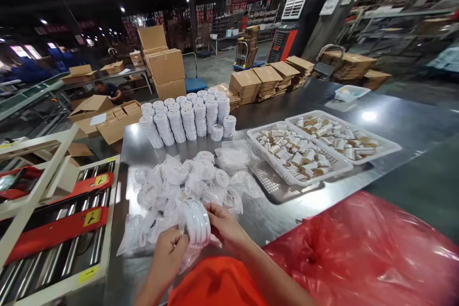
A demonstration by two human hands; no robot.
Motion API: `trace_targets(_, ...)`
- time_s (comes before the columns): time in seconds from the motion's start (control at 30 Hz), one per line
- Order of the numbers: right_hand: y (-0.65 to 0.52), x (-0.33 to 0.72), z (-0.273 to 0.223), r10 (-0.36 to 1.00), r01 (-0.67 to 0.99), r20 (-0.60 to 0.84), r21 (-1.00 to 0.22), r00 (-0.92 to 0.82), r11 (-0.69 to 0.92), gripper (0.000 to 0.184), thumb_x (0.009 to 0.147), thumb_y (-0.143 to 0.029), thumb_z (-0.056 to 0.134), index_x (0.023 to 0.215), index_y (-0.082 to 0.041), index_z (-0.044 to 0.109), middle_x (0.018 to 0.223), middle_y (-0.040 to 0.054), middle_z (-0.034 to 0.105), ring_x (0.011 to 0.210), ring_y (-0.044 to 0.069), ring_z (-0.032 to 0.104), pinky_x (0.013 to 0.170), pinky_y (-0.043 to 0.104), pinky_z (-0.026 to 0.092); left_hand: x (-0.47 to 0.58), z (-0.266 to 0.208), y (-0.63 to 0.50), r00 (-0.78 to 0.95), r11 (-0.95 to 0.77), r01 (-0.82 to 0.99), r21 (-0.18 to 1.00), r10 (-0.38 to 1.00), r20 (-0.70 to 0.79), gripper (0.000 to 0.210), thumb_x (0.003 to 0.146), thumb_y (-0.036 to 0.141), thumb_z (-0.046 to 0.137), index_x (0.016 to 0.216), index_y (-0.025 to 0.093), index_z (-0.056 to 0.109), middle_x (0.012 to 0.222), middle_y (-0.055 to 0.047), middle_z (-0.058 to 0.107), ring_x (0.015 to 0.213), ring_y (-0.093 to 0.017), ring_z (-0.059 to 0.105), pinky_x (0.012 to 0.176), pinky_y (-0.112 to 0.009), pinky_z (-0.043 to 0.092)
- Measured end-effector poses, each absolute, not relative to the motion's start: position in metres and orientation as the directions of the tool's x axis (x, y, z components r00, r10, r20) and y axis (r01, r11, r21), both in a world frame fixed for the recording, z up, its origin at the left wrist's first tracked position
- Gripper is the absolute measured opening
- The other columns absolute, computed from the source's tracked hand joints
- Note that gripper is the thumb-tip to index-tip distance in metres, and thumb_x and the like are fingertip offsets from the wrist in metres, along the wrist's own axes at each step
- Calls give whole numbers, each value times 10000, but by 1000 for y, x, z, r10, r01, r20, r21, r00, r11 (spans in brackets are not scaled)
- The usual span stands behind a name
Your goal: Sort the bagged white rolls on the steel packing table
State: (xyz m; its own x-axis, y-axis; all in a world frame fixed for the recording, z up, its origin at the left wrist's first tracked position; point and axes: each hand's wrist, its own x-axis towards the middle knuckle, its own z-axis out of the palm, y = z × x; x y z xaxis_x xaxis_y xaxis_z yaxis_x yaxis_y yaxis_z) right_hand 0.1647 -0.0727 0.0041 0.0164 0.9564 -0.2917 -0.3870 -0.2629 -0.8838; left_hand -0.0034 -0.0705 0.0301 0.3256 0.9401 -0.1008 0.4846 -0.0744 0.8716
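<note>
Close to my body, a short stack of white round discs (196, 222), tilted on its side, is held between both hands, with clear plastic around it. My left hand (169, 250) is closed on the stack's lower left side, thumb bent against it. At the upper right edge, my right hand (224, 227) grips with its fingertips; part of its fingers is hidden behind the discs. Just beyond lies a heap of clear bags with white discs inside (177, 172). Flat clear plastic bags (233, 157) lie to the right of the heap.
Several columns of white discs (188, 122) stand at the table's far edge. Two white baskets (303, 184) hold small brown-and-white pieces. Red plastic sheeting (366, 253) lies at right. A roller conveyor (68, 220) runs on the left. Cardboard stacks (245, 87) stand behind; a person (111, 92) bends near boxes.
</note>
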Motion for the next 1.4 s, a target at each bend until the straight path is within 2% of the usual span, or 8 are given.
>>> trace_targets(0.3, -81, 173, 1, 930, -298, -345, -881, -129, -368, 385, 695, -544, 691, 655, -204, 515, 536, -74, 430, 487, 74, 347, 462, 212, 253, -10, 15, -74, 378, 12, 560, 828, 886, -269, 328, 721, 417, 344, 451, 237, 296, 498, 20, 340, 523, -137, 359, 547, -298, 242)
trace_targets(0.47, -79, 184, 9, 931, -412, -335, -834, -147, -366, 426, 681, -592, 669, 682, -222, 457, 562, -85, 405, 494, 70, 308, 483, 224, 207, -19, 8, -74, 255, 8, 622, 783, 943, -212, 329, 785, 430, 324, 518, 238, 337, 547, 3, 429, 570, -164, 433, 577, -299, 287)
trace_targets(0.6, -76, 184, 11, 938, -258, -290, -907, -192, -333, 411, 751, -616, 598, 715, -231, 461, 580, -82, 390, 513, 83, 322, 503, 238, 236, -18, 11, -77, 243, -61, 723, 688, 955, -171, 337, 836, 421, 296, 568, 237, 385, 585, -25, 518, 595, -187, 472, 599, -315, 287)
trace_targets(0.93, -74, 187, 4, 911, -262, -288, -893, -294, -367, 447, 721, -632, 641, 716, -226, 452, 600, -69, 390, 524, 87, 324, 498, 244, 255, -29, 31, -83, 168, -3, 633, 774, 977, -133, 366, 865, 450, 335, 565, 243, 364, 528, 20, 415, 525, -171, 420, 549, -301, 285)
trace_targets(1.03, -72, 187, 2, 920, -216, -309, -907, -242, -361, 405, 770, -619, 586, 740, -235, 463, 590, -67, 404, 517, 101, 347, 503, 254, 283, -34, 33, -85, 109, 5, 576, 817, 991, -83, 356, 862, 400, 384, 549, 231, 400, 649, -10, 488, 594, -172, 481, 572, -292, 341)
trace_targets(1.17, -72, 184, 0, 963, -85, -235, -965, -131, -247, 382, 840, -588, 504, 711, -235, 440, 606, -51, 421, 570, 129, 404, 565, 279, 350, -27, 39, -82, 137, 11, 485, 874, 987, -88, 399, 844, 362, 421, 478, 207, 449, 1026, -94, 593, 907, -215, 582, 738, -285, 430)
trace_targets(1.3, -85, 171, -12, 981, -123, -45, -990, -188, -69, 378, 837, -569, 526, 1021, -239, 514, 927, 18, 525, 831, 175, 509, 760, 327, 438, -12, 41, -74, 150, 44, 432, 901, 981, -120, 394, 865, 390, 404, 529, 208, 499, 887, -71, 586, 807, -201, 583, 729, -297, 445)
trace_targets(1.4, -92, 156, -35, 994, -24, -9, -1000, -113, -12, 817, 682, -473, 728, 1359, -258, 325, 1163, 70, 483, 1037, 233, 507, 893, 390, 441, 2, 38, -71, 213, -11, 442, 897, 973, -93, 343, 870, 314, 392, 587, 200, 548, 871, -67, 598, 828, -195, 591, 765, -299, 460)
